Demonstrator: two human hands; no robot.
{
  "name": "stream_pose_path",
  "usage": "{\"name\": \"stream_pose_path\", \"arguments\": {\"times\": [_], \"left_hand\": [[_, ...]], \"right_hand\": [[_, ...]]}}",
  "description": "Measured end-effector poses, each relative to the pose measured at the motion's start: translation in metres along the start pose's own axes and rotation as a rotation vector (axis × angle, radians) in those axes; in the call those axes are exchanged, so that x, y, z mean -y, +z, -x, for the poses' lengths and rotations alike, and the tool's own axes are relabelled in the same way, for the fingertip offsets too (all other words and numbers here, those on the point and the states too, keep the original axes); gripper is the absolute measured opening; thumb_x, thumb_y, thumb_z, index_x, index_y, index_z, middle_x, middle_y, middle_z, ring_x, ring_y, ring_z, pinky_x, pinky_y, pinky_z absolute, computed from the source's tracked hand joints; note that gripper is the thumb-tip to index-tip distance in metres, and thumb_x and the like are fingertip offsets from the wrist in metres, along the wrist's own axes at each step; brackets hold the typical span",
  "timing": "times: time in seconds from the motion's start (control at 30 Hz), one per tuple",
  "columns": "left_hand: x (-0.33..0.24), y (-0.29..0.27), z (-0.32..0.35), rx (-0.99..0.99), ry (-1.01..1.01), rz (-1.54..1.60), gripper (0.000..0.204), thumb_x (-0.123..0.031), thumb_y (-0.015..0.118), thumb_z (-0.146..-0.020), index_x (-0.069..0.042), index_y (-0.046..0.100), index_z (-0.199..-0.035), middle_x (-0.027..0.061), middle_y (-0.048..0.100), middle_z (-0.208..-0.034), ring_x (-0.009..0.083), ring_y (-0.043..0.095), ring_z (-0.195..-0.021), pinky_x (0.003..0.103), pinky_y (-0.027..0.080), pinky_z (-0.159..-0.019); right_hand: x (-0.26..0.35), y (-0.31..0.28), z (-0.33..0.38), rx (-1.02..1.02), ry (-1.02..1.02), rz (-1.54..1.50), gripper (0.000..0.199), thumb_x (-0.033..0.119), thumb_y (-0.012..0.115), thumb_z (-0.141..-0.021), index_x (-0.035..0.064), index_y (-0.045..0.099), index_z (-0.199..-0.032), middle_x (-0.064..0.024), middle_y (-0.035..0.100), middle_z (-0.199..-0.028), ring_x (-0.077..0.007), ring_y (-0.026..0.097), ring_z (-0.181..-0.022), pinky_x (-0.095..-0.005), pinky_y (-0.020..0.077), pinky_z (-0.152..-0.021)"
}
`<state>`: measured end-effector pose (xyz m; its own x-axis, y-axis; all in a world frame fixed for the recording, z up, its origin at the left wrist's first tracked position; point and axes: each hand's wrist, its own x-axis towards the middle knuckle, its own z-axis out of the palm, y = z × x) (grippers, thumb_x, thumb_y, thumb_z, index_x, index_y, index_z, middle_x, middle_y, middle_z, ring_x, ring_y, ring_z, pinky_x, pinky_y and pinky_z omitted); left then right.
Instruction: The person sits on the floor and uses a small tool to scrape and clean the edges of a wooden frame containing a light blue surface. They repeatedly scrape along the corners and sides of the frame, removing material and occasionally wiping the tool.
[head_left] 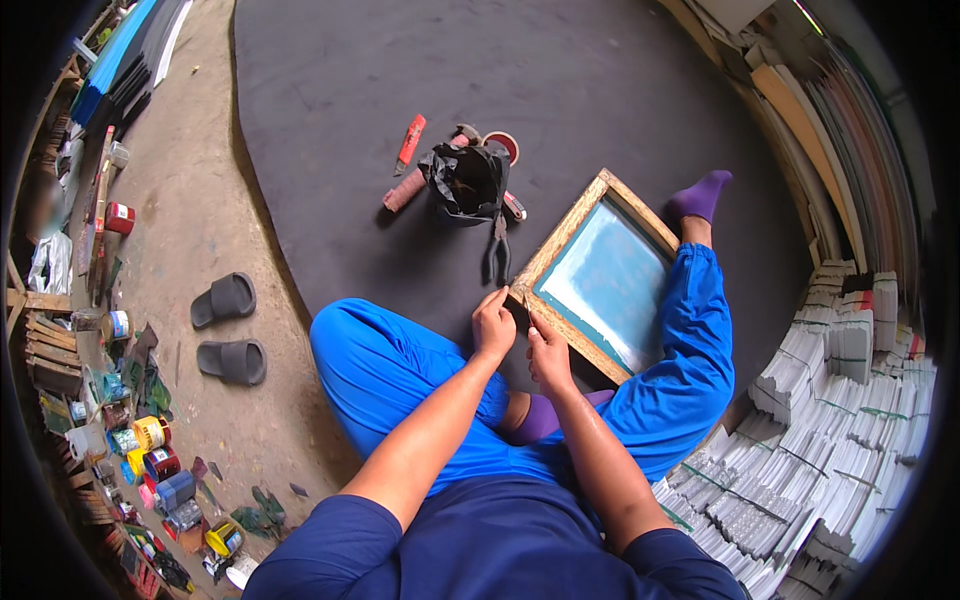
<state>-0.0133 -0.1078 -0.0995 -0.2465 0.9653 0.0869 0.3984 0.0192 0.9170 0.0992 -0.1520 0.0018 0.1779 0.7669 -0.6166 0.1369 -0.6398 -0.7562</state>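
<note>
A silk-screen frame [570, 338] of rough wood, with blue-and-white mesh [605, 285], lies tilted against my bent leg. My left hand [492, 326] is closed, its fingertips pinched right beside the frame's left corner. Close by, my right hand [547, 354] is curled shut with the thumb up, against the frame's near-left side. Whatever either hand pinches is too small or hidden to make out. Just beyond my left hand lie dark-handled pliers [498, 255], resting near a black plastic bag [468, 185] that stands open.
Around the bag are a red cutter [410, 143], a pinkish roll [404, 190] and a tape roll [503, 146], all on the dark mat [330, 90]. Black slippers [232, 362] sit on the concrete at left, near several paint cans [152, 432]. Paper stacks [810, 440] line the right.
</note>
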Motion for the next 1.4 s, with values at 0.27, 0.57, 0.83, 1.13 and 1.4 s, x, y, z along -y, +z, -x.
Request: {"name": "stream_pose_path", "arguments": {"times": [0.27,0.57,0.83,1.13,1.4], "left_hand": [[-0.018,-0.005,-0.003,0.058,-0.055,0.017,0.042,0.007,0.052,-0.081,0.004,0.071,-0.118,0.0243,0.071,-0.116,0.0392,0.069,-0.107,0.043,0.055,-0.096],[-0.021,-0.014,-0.011,0.138,-0.038,0.013,0.044,0.008,0.052,-0.080,0.003,0.072,-0.118,0.0233,0.071,-0.116,0.0380,0.070,-0.106,0.042,0.055,-0.094],[-0.028,-0.040,-0.052,0.464,-0.071,-0.115,0.039,0.000,0.053,-0.081,0.003,0.074,-0.113,0.0243,0.071,-0.115,0.0393,0.068,-0.109,0.044,0.053,-0.099],[-0.021,-0.052,-0.071,0.612,-0.037,-0.033,0.031,-0.016,0.065,-0.089,0.000,0.075,-0.114,0.0218,0.073,-0.110,0.0373,0.071,-0.103,0.041,0.054,-0.095],[-0.011,-0.042,-0.072,0.507,-0.079,0.066,0.023,-0.017,0.075,-0.087,-0.001,0.079,-0.104,0.0191,0.077,-0.090,0.0267,0.076,-0.081,0.036,0.058,-0.076]], "right_hand": [[0.019,0.000,-0.003,-0.104,0.020,0.237,0.043,0.018,0.056,-0.103,0.0145,0.057,-0.145,-0.0146,0.068,-0.102,-0.0216,0.062,-0.075,-0.0348,0.0499,-0.068],[-0.049,0.057,-0.008,-0.360,-0.399,0.015,0.048,0.025,0.056,-0.102,0.0102,0.051,-0.148,-0.0233,0.063,-0.137,-0.0374,0.065,-0.120,-0.0462,0.0496,-0.101],[-0.038,0.067,0.002,-0.285,-0.033,-0.209,0.031,0.032,0.061,-0.103,0.0046,0.057,-0.115,-0.0053,0.063,-0.080,-0.0092,0.054,-0.053,-0.0253,0.0429,-0.042],[0.010,0.082,0.015,-0.261,0.173,-0.463,0.033,0.035,0.050,-0.109,0.0137,0.055,-0.133,-0.0008,0.055,-0.072,-0.0085,0.049,-0.048,-0.0256,0.0382,-0.039],[0.013,0.085,0.009,-0.324,0.197,-0.390,0.032,0.032,0.050,-0.108,0.0132,0.055,-0.134,-0.0023,0.055,-0.068,-0.0102,0.047,-0.044,-0.0290,0.0386,-0.038]]}}
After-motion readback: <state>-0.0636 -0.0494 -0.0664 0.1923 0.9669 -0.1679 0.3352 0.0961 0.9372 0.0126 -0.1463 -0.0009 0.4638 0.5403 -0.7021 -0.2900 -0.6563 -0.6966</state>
